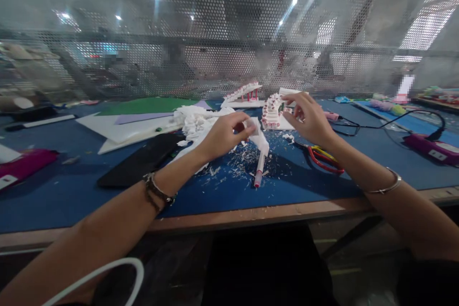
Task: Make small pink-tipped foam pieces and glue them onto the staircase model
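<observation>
My left hand (229, 134) pinches a thin strip of white tissue (258, 138), which hangs down to a pen-like stick with a pink and red end (258, 178) on the blue table. To its right, my right hand (308, 117) is held over the right side of a curved white model (272, 112) dotted with dark red. Its fingers are curled and apart, with nothing visible between them. Behind stands a white ramp-like model on pink posts (247, 93). A heap of crumpled white tissue (197, 122) lies beside my left hand.
White scraps litter the blue table (222, 196). Red-handled scissors (324, 162) lie under my right forearm. A black flat object (141, 162), green sheet (143, 106) and white sheets (118, 136) lie left. A purple power strip (432, 148) with a black cable is right.
</observation>
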`<state>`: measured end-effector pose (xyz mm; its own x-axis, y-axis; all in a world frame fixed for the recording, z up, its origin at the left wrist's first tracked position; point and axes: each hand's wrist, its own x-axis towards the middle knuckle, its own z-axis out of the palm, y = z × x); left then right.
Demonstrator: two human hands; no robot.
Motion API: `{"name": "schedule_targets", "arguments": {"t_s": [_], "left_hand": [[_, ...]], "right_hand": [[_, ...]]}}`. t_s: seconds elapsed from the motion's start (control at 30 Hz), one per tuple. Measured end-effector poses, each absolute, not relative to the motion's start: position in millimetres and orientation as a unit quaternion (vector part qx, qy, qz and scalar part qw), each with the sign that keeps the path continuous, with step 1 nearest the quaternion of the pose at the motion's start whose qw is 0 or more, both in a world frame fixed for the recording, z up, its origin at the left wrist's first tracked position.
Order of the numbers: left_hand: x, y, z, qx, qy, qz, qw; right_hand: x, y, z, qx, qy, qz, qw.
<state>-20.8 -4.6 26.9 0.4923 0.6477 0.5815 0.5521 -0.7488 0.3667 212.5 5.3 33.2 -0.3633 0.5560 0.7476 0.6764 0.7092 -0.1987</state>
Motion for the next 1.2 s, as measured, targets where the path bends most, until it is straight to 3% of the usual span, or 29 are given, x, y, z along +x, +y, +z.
{"name": "schedule_targets", "arguments": {"t_s": [0.17, 0.37, 0.5, 0.6, 0.7, 0.8, 0.9, 1.1, 1.2], "left_hand": [[-7.9, -17.1, 24.2, 0.881, 0.293, 0.371, 0.015], [-7.3, -16.4, 19.6, 0.831, 0.288, 0.452, 0.151], [-8.1, -16.2, 19.3, 0.791, 0.285, 0.502, 0.201], [-5.2, -16.3, 15.1, 0.813, 0.255, 0.472, 0.227], [0.9, -16.9, 7.5, 0.826, 0.212, 0.416, 0.315], [5.9, -18.3, 2.3, 0.787, 0.194, 0.373, 0.452], [6.2, -18.5, 3.0, 0.750, 0.230, 0.359, 0.506], [-3.9, -9.3, 10.4, 0.712, 0.275, 0.449, 0.465], [-8.0, -5.0, 11.5, 0.729, 0.307, 0.460, 0.403]], "right_hand": [[181.1, -17.5, 22.7, -0.259, -0.876, 0.153, 0.376], [183.7, -10.9, 19.2, -0.261, -0.826, 0.232, 0.442], [187.8, -7.3, 24.2, -0.247, -0.747, 0.377, 0.488], [187.1, -10.0, 29.3, -0.192, -0.667, 0.484, 0.533], [186.9, -13.8, 33.7, -0.160, -0.643, 0.548, 0.510], [189.2, -14.3, 36.8, -0.132, -0.651, 0.558, 0.498], [194.3, -12.1, 39.9, -0.143, -0.667, 0.524, 0.510], [210.0, -3.1, 44.9, -0.202, -0.712, 0.432, 0.516], [215.6, 2.7, 43.4, -0.253, -0.753, 0.309, 0.523]]}}
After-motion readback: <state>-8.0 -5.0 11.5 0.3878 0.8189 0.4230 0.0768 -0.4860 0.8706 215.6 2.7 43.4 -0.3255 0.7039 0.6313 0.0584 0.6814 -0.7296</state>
